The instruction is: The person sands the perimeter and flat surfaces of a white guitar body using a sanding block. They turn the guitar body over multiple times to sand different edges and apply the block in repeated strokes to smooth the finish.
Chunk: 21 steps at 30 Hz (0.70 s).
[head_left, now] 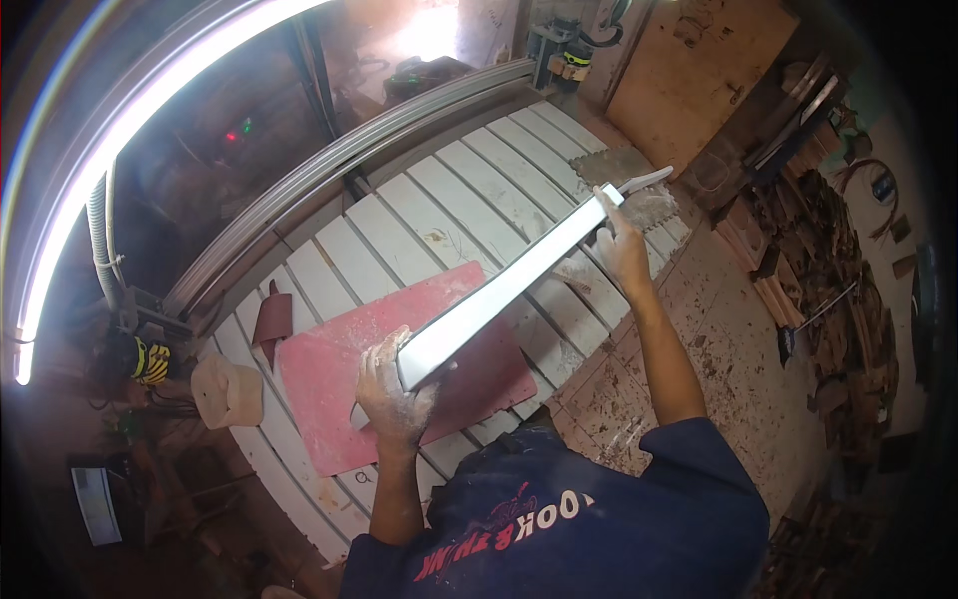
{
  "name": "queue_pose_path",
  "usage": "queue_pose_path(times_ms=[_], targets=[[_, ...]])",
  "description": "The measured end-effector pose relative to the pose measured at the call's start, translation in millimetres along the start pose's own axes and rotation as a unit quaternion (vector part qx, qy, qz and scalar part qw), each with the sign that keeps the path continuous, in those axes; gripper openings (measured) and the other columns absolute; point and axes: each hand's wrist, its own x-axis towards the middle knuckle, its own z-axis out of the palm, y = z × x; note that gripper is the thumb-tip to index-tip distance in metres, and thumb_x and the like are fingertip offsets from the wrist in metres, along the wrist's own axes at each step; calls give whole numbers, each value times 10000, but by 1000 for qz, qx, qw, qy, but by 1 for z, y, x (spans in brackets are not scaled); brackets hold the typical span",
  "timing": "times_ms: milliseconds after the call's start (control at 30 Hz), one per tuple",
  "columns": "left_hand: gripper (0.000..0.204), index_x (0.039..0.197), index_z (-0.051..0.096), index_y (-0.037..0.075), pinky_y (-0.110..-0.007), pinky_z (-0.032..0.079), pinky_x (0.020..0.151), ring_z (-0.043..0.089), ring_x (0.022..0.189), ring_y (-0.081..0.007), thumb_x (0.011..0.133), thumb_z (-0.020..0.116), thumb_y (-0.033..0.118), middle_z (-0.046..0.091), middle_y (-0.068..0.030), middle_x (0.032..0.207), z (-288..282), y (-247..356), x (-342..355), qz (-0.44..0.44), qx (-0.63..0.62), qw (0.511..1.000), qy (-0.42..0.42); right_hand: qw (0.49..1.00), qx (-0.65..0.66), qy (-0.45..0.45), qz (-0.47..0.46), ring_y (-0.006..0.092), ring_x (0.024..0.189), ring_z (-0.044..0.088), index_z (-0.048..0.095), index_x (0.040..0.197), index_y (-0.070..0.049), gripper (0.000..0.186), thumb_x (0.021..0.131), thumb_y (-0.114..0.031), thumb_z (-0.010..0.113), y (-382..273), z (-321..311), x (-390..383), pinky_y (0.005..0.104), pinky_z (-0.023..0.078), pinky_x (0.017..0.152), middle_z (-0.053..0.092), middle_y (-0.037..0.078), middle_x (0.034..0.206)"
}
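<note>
White and smooth, a long tapered piece (507,284) slanted across the middle of the view, held above the pale slatted counter (464,170), its broad end over a pinkish-red board (321,371) that lay flat there. At the broad end the left hand (392,384), dusted with pale powder, had its grip closed around the near edge. The right hand (624,250) gripped the narrow end, its fingers bent closely about it. Just past that hand a slim pale strip (647,180) stuck out; whether it was part of the same piece could not be told.

A curled reddish-brown sheet (271,319) lay beside the board, and a tan, cap-like thing (228,391) was at the counter's left edge. To the right, wood offcuts (848,339) were heaped in a loose pile.

As for writing, white and red lettering (504,537) ran across the chest of the person's navy shirt (649,499). The brown panel (699,60) at the top bore dark marks too small to read.
</note>
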Motion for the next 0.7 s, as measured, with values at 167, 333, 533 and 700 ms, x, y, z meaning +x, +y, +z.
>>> queue_pose_path(times_ms=[167, 333, 533, 700], targets=[[723, 1252, 633, 0, -462, 537, 920, 667, 1060, -392, 693, 938, 342, 697, -185, 1163, 1, -4, 4, -24, 6, 1000, 9, 997, 76, 19, -3, 385, 1273, 614, 521, 1514, -221, 672, 855, -92, 509, 19, 1, 22, 408, 462, 1099, 609, 205, 1419], [716, 1267, 624, -7, -459, 525, 958, 660, 1096, -391, 715, 927, 334, 693, -192, 1183, 2, -5, 11, -39, 5, 999, 11, 983, 149, 87, -59, 347, 1180, 681, 576, 1435, -41, 599, 841, -97, 517, 47, 19, 42, 376, 509, 1030, 691, 227, 1284], [719, 1287, 618, -8, -450, 522, 972, 656, 1119, -387, 723, 923, 317, 688, -196, 1202, 7, -10, 14, -49, 9, 998, 23, 939, 223, -167, 201, 195, 681, 661, 686, 895, -9, 217, 882, -125, 503, 107, 53, 3, 368, 555, 614, 694, 110, 802], [739, 1298, 617, -8, -443, 522, 988, 658, 1131, -373, 707, 931, 307, 688, -194, 1219, 6, -17, 15, -83, 13, 996, 39, 838, 418, -157, 313, 116, 669, 645, 666, 977, -46, 138, 924, -148, 589, 86, 68, -83, 280, 533, 539, 672, 37, 829]])
